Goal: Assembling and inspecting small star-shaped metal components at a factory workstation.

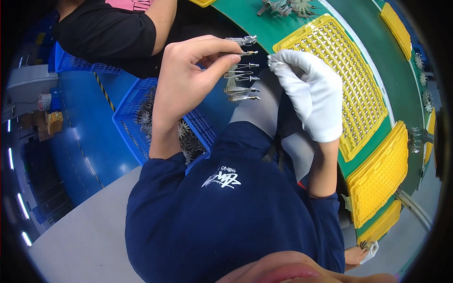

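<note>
My bare left hand [191, 70] is closed, with thumb and forefinger pinching one arm of a metal clip rack [233, 85]. Several thin silver clips stick out of this rack toward the right, one below another. My right hand [309, 89] wears a white glove, and its fingertips are pressed together around a small shiny metal piece [269, 61]. That piece is mostly hidden by the glove, so I cannot tell its kind. A short gap separates it from the clip tips. Both hands are raised above my lap.
A yellow tray [347, 152] with rows of small silver parts lies on the green table [255, 19] at right. Stacked yellow trays [377, 177] sit nearer. Blue baskets [123, 111] with star-shaped racks [188, 141] stand left. A co-worker's arm [163, 21] is far left; another's gloved hand [370, 252] is lower right.
</note>
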`<control>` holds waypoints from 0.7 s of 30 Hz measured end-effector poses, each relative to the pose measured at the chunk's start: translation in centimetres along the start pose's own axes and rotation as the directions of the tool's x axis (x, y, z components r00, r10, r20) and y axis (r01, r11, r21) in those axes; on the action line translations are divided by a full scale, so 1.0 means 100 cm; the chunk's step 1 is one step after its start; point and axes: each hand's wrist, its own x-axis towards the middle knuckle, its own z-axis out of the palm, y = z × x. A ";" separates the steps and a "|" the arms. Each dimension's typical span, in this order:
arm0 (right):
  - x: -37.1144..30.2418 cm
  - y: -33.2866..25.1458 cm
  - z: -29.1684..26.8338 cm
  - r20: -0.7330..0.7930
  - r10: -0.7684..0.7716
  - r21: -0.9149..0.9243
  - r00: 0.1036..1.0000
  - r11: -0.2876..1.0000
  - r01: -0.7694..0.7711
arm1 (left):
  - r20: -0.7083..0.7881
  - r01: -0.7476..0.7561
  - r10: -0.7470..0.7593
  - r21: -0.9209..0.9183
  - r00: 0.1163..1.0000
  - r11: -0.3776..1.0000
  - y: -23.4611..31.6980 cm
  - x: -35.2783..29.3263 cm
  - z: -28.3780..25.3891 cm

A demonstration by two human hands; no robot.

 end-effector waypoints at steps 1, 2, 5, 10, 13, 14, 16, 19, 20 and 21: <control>0.003 0.000 0.003 0.003 -0.066 0.005 0.998 0.998 0.066 | -0.014 -0.012 0.012 -0.009 1.000 1.000 0.004 0.001 -0.002; 0.007 -0.001 0.005 0.006 -0.133 0.008 0.991 0.991 0.133 | -0.017 -0.022 0.022 0.006 1.000 1.000 0.009 0.001 -0.003; 0.014 -0.002 0.011 -0.001 -0.147 0.065 0.989 0.987 0.147 | 0.035 -0.075 0.074 0.040 0.997 0.996 0.012 0.004 -0.007; 0.014 -0.008 0.010 0.010 -0.194 -0.025 0.981 0.981 0.194 | 0.037 -0.108 0.107 0.045 0.994 0.993 0.008 0.006 0.000; 0.010 -0.009 -0.002 0.009 -0.195 -0.088 0.981 0.977 0.195 | 0.040 -0.101 0.101 0.014 0.994 0.995 0.009 0.003 0.002; 0.010 -0.009 -0.003 0.008 -0.208 -0.083 0.978 0.975 0.208 | 0.038 -0.109 0.109 0.007 0.993 0.994 0.010 0.003 0.003; 0.009 -0.007 -0.003 0.026 -0.208 -0.040 0.978 0.977 0.209 | 0.040 -0.123 0.124 -0.010 0.992 0.992 0.013 0.003 0.004; 0.007 -0.006 -0.003 0.034 -0.205 -0.068 0.978 0.976 0.207 | 0.061 -0.124 0.125 -0.019 0.990 0.992 0.013 0.003 0.007; 0.007 -0.006 -0.005 0.046 -0.202 -0.102 0.978 0.973 0.205 | 0.066 -0.121 0.123 -0.024 0.990 0.992 0.013 0.003 0.008; 0.008 -0.008 -0.007 0.079 -0.219 -0.094 0.973 0.970 0.226 | 0.076 -0.124 0.125 -0.027 0.989 0.992 0.014 0.004 0.009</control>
